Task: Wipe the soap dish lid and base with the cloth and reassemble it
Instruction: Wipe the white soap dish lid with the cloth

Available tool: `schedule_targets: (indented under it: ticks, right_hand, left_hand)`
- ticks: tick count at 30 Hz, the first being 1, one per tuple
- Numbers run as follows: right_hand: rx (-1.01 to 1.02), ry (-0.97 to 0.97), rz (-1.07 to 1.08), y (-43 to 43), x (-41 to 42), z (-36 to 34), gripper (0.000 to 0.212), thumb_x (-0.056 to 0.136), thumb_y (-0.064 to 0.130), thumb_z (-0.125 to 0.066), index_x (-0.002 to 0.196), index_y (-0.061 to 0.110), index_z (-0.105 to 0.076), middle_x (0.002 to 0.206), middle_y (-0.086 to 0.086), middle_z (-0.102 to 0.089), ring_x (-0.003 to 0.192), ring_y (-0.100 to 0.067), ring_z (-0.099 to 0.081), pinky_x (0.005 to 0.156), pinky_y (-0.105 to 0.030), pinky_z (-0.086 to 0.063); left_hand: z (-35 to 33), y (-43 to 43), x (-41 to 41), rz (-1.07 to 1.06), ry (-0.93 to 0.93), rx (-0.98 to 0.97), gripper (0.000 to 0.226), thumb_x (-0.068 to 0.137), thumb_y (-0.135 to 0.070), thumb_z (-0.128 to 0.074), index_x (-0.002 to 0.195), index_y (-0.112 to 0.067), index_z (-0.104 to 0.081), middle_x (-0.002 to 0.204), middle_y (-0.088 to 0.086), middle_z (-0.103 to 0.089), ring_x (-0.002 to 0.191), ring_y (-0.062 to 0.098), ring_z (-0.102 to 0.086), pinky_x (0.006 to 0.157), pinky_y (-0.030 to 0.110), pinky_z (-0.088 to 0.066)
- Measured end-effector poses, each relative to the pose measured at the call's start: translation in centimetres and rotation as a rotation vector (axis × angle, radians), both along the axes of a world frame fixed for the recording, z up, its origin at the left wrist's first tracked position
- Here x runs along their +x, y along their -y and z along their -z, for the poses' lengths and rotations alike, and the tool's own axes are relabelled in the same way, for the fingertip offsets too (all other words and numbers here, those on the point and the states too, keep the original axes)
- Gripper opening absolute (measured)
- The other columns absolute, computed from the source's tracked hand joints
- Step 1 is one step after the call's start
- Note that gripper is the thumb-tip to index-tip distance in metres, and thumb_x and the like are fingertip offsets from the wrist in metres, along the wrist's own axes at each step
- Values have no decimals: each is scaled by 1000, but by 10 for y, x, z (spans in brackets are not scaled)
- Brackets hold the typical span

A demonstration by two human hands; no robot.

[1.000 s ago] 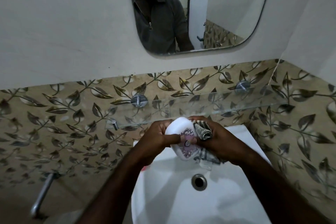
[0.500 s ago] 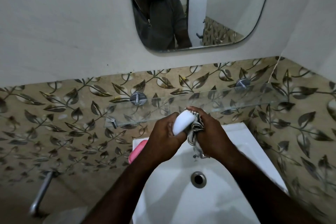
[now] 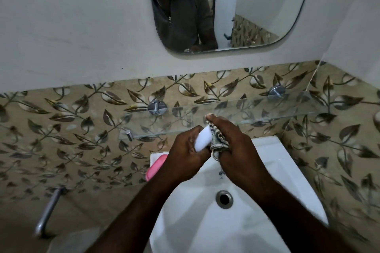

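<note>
Head view, looking down over a white sink (image 3: 287, 162) set against leaf-patterned tiles. Your two hands meet at the centre of the frame, just above the sink's back edge. Your left hand (image 3: 185, 158) is closed around a white piece of the soap dish (image 3: 202, 139), holding it on edge so a narrow white side faces up; whether it is the lid or the base cannot be told from here. Your right hand (image 3: 232, 150) is clenched around a bunched striped cloth (image 3: 218, 139) and presses it against the right side of that white piece, most likely so the left hand can steady the piece while the cloth rubs its face.

A pink part (image 3: 156, 167), probably the dish's other half, sits at the left rear corner of the sink, partly hidden behind your left hand, within easy reach for fitting back together. A glass shelf (image 3: 267, 107) runs along the tiles just behind your hands. A mirror (image 3: 257, 6) fills the upper centre of the frame. The sink drain (image 3: 224, 199) lies below your right wrist.

Wiping looks to be under way, with reassembly not yet begun.
</note>
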State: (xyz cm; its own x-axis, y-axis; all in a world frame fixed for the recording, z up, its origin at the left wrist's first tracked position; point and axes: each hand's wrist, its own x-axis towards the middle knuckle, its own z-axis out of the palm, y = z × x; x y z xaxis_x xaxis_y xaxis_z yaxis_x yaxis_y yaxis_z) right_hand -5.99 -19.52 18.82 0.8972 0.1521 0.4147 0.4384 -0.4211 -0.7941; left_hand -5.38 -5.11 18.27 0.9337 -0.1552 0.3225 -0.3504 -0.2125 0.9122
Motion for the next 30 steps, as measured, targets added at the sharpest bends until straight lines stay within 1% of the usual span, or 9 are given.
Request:
schedule_targets:
  ticks: [4, 7, 11, 14, 16, 20, 24, 27, 30]
  right_hand:
    - [99, -58, -19, 8, 7, 2, 68, 74, -11, -49, 133, 23, -55, 133, 8, -59, 124, -2, -52, 107, -26, -42]
    - [228, -255, -84, 19, 10, 3, 59, 83, -9, -49, 130, 27, -57, 130, 6, -62, 122, -7, -56, 105, -37, -46]
    - [793, -540, -274, 25, 9, -2, 46, 91, -10, -52, 131, 11, -56, 122, -13, -68, 112, -30, -65, 94, -43, -54]
    - [1067, -651, -327, 18, 4, -3, 42, 90, 8, -56, 131, -4, -52, 122, -27, -63, 101, -37, -67, 86, -47, -57]
    - [1127, -662, -290, 14, 4, 1, 44, 90, 13, -59, 130, -4, -53, 124, -29, -62, 109, -41, -64, 87, -47, -56]
    - [880, -499, -216, 30, 10, -3, 38, 90, 11, -60, 126, -2, -57, 122, -30, -62, 108, -41, -63, 88, -47, -56]
    - [386, -380, -334, 56, 14, -23, 41, 85, 7, -63, 126, 7, -60, 118, -12, -70, 108, -22, -66, 95, -35, -53]
    - [328, -352, -356, 58, 18, -31, 39, 88, 4, -64, 127, 7, -60, 121, -13, -68, 112, -24, -65, 95, -35, -53]
    - [472, -261, -153, 43, 17, -34, 33, 91, 4, -61, 124, 7, -62, 118, -11, -70, 109, -22, -65, 94, -35, -53]
  left_hand:
    - [-2, -4, -2, -12, -43, -174, 23, 73, -10, -69, 94, -1, -64, 84, 26, -65, 72, 34, -61, 67, 55, -52]
    - [-9, -4, -3, 3, -102, -316, 34, 70, 1, -68, 102, -11, -70, 94, 16, -74, 85, 34, -70, 77, 49, -59]
    - [-19, -3, -4, 40, -206, -666, 34, 69, 7, -61, 95, -12, -71, 87, 12, -72, 82, 24, -69, 71, 34, -58]
    - [-21, 1, -3, 112, -231, -925, 36, 74, 8, -54, 96, -14, -72, 97, 16, -71, 94, 29, -67, 81, 50, -58]
    - [-19, 7, -7, 117, -235, -947, 37, 77, 6, -55, 107, -11, -67, 107, 19, -68, 103, 33, -64, 91, 56, -52]
    - [-7, 4, -14, 163, -310, -859, 57, 73, -1, -66, 128, -6, -53, 117, 17, -66, 108, 31, -64, 92, 47, -54]
    - [-10, -19, -6, 309, -614, -698, 92, 54, -40, -88, 136, -18, -52, 128, 13, -62, 115, 36, -59, 99, 54, -44]
    - [-21, -12, -13, 499, -714, -445, 57, 79, -63, -58, 123, -28, -66, 124, 10, -67, 110, 31, -63, 89, 56, -52]
    - [-26, 12, -18, 377, -694, -509, 54, 86, -55, -34, 118, -26, -66, 109, 0, -74, 93, 18, -71, 72, 41, -61]
